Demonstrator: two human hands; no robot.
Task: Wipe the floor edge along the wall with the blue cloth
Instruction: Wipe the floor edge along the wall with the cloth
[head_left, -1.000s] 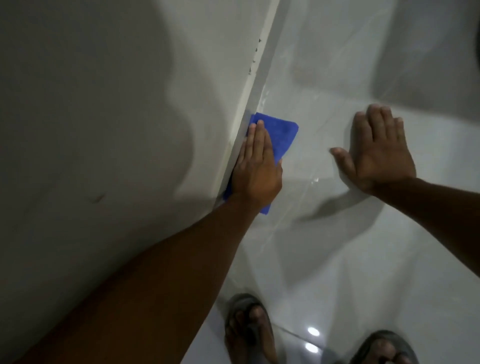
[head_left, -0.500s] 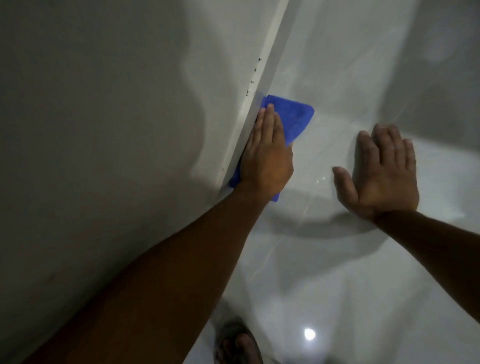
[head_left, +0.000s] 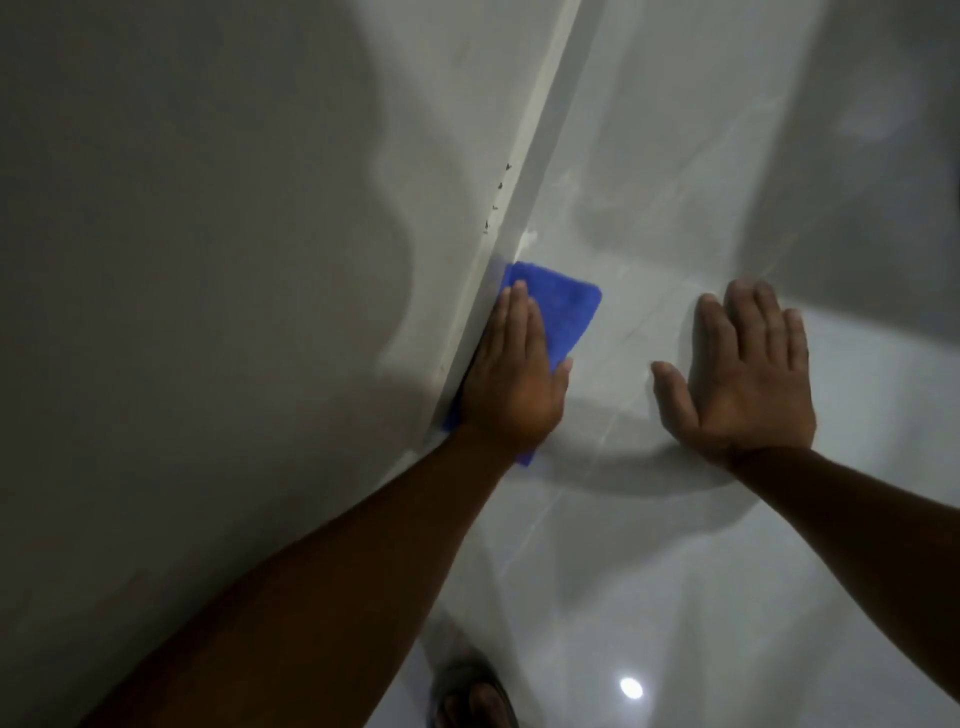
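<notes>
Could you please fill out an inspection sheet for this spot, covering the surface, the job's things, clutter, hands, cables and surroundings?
Surface: glossy pale tiled floor, with a lamp reflection near the bottom.
Job's things: blue cloth lies flat on the floor, its long side against the baseboard.
Clutter: small dark specks on the wall by the baseboard, ahead of the cloth; a pale smear on the floor there.
Hands: left hand pressed flat on the cloth; right hand flat on bare floor, apart from the cloth.
Cables: nothing seen.
Surroundings: plain wall at left; a sandalled foot at the bottom edge.
</notes>
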